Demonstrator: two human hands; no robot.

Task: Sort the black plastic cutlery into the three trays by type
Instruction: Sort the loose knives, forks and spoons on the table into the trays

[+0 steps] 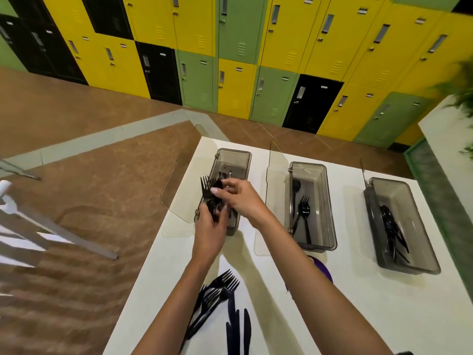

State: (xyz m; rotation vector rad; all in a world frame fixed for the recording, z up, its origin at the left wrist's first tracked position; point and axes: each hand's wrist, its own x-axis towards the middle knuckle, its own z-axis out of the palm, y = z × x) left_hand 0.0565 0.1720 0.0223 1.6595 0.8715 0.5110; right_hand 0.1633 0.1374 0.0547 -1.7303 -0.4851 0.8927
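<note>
- Gripped a bundle of black cutlery [211, 198] in the left hand [211, 230], fingers curled round the handles.
- Pinched one piece near the top of that bundle with the right hand [242, 198], thumb and fingertips [214, 191] pressed together on it.
- Held the bundle with its long axis running away from the body, fork tines fanned out just beyond the right fingertips.
- Worked with both hands over the near half of the left tray [235, 160], directly beneath the grip; showed a few dark pieces at its far end, too blurred to name.
- Showed two forks [304, 208] in the middle tray [323, 196], right of the grip, tines pointing away.
- Showed a heap of dark pieces [391, 231] in the right tray [409, 213], farther right; type hard to tell.
- Showed loose forks [217, 293] and knives [238, 329] on the white table [158, 278], nearer the body than the grip, beside the left forearm.
- Showed a clear panel [179, 180] upright just left of the grip, at the table's edge, and a strip of white tabletop between the left and middle trays.
</note>
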